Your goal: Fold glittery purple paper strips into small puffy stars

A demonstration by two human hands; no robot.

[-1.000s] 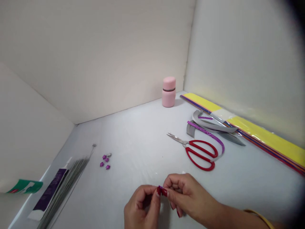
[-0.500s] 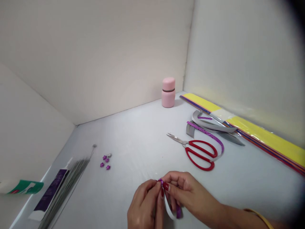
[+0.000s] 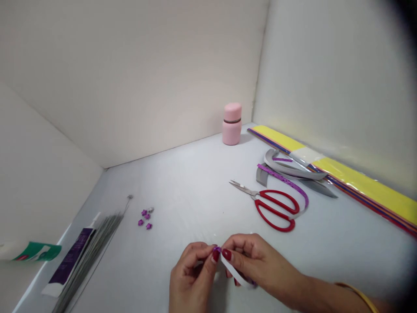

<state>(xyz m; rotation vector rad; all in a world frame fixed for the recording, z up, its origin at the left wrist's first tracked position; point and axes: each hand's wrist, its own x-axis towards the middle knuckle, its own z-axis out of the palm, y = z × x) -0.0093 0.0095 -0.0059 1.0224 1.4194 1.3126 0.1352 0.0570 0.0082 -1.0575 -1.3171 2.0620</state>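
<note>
My left hand (image 3: 192,276) pinches the small folded purple end of a paper strip (image 3: 235,273) between thumb and fingertips. Close against it, my right hand (image 3: 252,261) grips the same strip near the fold with thumb and forefinger. The strip's white underside curves down below my right fingers, and its far end is mostly hidden behind them. Several small purple paper stars (image 3: 147,216) lie to the left, beside a silver-grey piece (image 3: 150,209). Beyond my right hand lie red-handled scissors (image 3: 276,204), spread slightly apart.
Grey and purple paper strips (image 3: 286,176) lie behind the scissors. A long packet of coloured paper (image 3: 345,169) runs along the right wall. A pink jar (image 3: 232,124) stands at the back. To the left are a bundle of wires (image 3: 94,252), a purple-and-white tube (image 3: 73,256) and a green-and-white tube (image 3: 39,251).
My left thumb has come up onto the purple fold, and the left hand has opened out a little. The strip's white side now swings further right under my right hand. The view has shifted slightly.
</note>
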